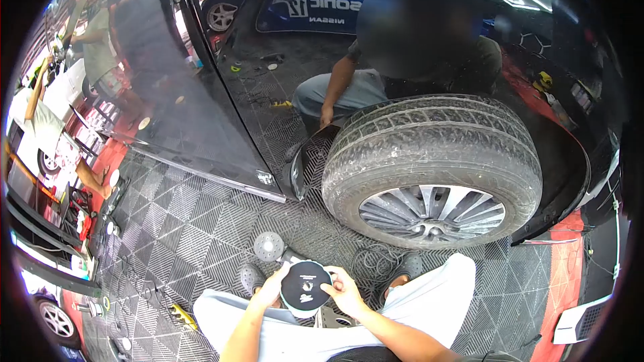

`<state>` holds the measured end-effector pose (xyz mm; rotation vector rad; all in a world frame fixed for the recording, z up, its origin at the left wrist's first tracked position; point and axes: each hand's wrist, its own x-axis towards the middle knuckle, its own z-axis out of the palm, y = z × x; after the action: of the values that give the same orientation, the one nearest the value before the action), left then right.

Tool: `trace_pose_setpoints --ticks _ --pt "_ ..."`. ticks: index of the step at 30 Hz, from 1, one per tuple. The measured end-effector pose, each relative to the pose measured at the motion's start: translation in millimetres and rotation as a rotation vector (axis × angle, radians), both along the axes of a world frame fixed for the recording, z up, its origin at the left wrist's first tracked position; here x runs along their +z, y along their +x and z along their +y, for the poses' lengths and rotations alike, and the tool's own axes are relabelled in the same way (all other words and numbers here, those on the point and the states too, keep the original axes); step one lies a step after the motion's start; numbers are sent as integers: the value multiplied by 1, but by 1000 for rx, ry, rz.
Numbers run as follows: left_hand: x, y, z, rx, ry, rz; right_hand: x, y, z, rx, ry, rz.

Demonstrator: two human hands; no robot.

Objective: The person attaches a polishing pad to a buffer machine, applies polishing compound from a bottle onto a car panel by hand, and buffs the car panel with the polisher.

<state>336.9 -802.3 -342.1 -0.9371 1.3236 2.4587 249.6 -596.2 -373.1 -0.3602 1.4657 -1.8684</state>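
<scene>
Pad [306, 285], round & black, held face-up by both hands over the lap. Biggest first: glossy black car [194, 107], ahead of both hands, a blue car reflected in its side. Tyre [429, 154] w/ silver rim [433, 213]: ahead & a bit right of R hand [345, 291]. Co-worker [50, 117]: well off to the left of L hand [275, 285]. Sander, by its look [269, 247]: on the floor just beyond L hand, holed disc up. Yellow item [182, 316]: on the floor, left of L hand.

L hand cups pad's left edge, fingers mostly hidden; R hand pinches its right edge, thumb on the face.

Progress, my judgement: pad's in hand, apart from the car; the car's side looks shiny, but how much is done or left, can't tell.

Writing: small white print & a logo on pad, too small to read. Reflected blue car: letters like SONIC, NISSAN, plus a no., maybe 12. Tyre lettering: illegible.
</scene>
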Motion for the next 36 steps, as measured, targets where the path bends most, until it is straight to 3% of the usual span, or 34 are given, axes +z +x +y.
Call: trace_pose_setpoints --ticks 8,10,12,14,18,22,23,24,28,30,32,34,36 --pt "24 12 -3 -175 7 156 2 0 -7 -15 49 44" --pt "40 14 -3 -49 233 -9 2 2 -9 47 76 69" --pt "37 19 -4 -34 224 -110 9 6 -11 108 108 170" --pt "1 29 -11 -183 62 -205 17 7 -15 174 132 274" --pt "28 22 -6 -207 -69 -153 47 6 -20 155 127 212" --pt "44 21 -9 -266 -183 -115 13 6 -18 160 150 215" --pt "29 22 -16 -344 -210 -36 6 6 -17 142 202 226" --pt "47 21 -14 -324 -246 -50 -2 7 -16 124 254 236" --pt "20 25 -24 -413 -419 93 -22 10 -11 408 418 304" --pt "31 26 -21 -475 -494 -48 -21 13 -11 579 504 279" --pt "31 25 -20 -515 -579 -194 -24 14 -7 708 544 445" --pt "-13 26 -31 -536 -612 -147 -14 13 -7 728 499 477" --pt "-24 38 -37 -505 -673 -68 3 14 -11 768 526 410"
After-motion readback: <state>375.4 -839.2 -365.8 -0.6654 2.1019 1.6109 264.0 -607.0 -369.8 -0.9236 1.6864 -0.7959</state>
